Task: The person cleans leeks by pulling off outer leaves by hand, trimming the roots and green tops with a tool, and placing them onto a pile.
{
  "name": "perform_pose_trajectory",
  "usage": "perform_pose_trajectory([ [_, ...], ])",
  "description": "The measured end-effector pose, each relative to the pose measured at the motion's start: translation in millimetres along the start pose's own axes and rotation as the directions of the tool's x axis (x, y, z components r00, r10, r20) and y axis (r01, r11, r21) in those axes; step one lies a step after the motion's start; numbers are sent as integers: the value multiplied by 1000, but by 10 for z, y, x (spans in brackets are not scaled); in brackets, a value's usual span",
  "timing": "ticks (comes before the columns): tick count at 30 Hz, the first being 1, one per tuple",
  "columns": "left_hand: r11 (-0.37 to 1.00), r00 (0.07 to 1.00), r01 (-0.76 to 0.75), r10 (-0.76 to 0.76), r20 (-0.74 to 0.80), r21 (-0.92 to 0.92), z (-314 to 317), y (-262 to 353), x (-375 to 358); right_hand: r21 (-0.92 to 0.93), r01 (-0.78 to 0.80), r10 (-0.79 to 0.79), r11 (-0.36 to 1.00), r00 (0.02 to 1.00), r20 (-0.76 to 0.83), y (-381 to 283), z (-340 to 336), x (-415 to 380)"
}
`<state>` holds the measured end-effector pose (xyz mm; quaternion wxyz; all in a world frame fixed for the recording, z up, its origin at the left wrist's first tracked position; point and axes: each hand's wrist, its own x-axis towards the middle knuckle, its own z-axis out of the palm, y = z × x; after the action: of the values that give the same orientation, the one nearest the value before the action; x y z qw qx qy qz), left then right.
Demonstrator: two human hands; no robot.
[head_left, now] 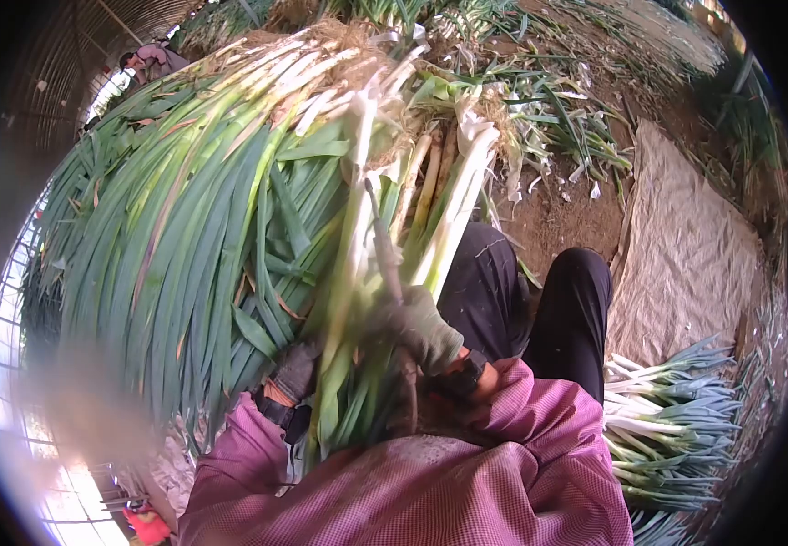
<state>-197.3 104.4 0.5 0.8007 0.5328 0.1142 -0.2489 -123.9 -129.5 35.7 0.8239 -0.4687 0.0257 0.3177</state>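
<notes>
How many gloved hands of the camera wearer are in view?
2. The left hand is just left of the long green stalks; the right hand is right of them, beside the dark trousers. Neither is wholly hidden, though some fingers are blurred or covered.

Smooth, satiny finish on the long, strap-shaped green leaves (185,246) at nine o'clock; slick, faintly glossy on the thick white stalks (453,211) toward one. Rough, fibrous, matt on the tan, stringy roots (358,59) at twelve. Matt cloth for the grey-green glove (432,337) at five; creased, woven cloth for the pink checked garment (412,491) at six. Dull, wrinkled, fabric-like on the broad beige sheet (681,246) at three.
</notes>
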Motion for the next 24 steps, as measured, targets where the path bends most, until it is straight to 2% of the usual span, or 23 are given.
perform_pose_trajectory([
  [1,1000,1000,2,-2,-8,8,-10,-12,-2,-23,-11,11,1000,1000,-12,68,2,7],
  [3,991,996,-94,94,11,90,119,77,-34,-66,-36,33,997,999,-41,270,-2,11],
  [5,991,995,-83,88,-48,104,159,140,-44,-20,-58,57,998,997,-48,266,53,-114],
  [7,998,984,27,-18,-178,51,84,170,-47,53,-64,69,997,993,-101,419,100,-178],
  [8,934,982,-77,132,-137,348,71,196,-48,3,-20,20,1000,993,-120,487,157,-237],
  [9,773,956,-165,278,-93,613,71,232,-48,-58,-75,71,996,995,-74,469,179,-298],
  [10,569,923,-227,386,-12,790,82,297,-44,-121,-126,123,985,992,-32,422,192,-386],
  [11,505,916,-235,400,16,830,107,384,-14,-188,-170,174,967,985,8,391,186,-438],
  [12,438,909,-242,414,44,866,144,477,16,-171,-177,184,969,983,25,384,171,-438],
  [15,737,974,-112,213,-72,666,432,964,146,-130,-217,221,968,975,21,296,160,-479],
  [17,703,972,-127,229,-54,700,636,1315,248,-97,-130,130,987,991,-2,289,169,-531],
  [18,568,958,-121,283,-55,814,602,1476,353,-81,-88,87,993,996,-17,286,172,-564],
  [19,425,936,-159,352,-1,891,500,1617,502,-57,-124,121,991,991,-51,255,181,-582],
  [20,6,920,10,391,-11,1000,721,1847,541,-29,-161,158,987,984,-82,208,195,-590],
  [21,-294,885,74,459,73,953,573,1895,749,3,-196,195,981,975,-110,188,200,-606],
  [22,-561,851,155,494,178,813,257,1882,1018,-3,-204,202,979,972,-121,200,187,-614],
  [23,-765,820,246,492,292,595,102,1872,1153,-11,-212,209,977,969,-132,217,161,-608],
  [24,-796,798,246,490,350,553,197,1818,1184,-19,-218,213,976,966,-146,213,130,-594],
])
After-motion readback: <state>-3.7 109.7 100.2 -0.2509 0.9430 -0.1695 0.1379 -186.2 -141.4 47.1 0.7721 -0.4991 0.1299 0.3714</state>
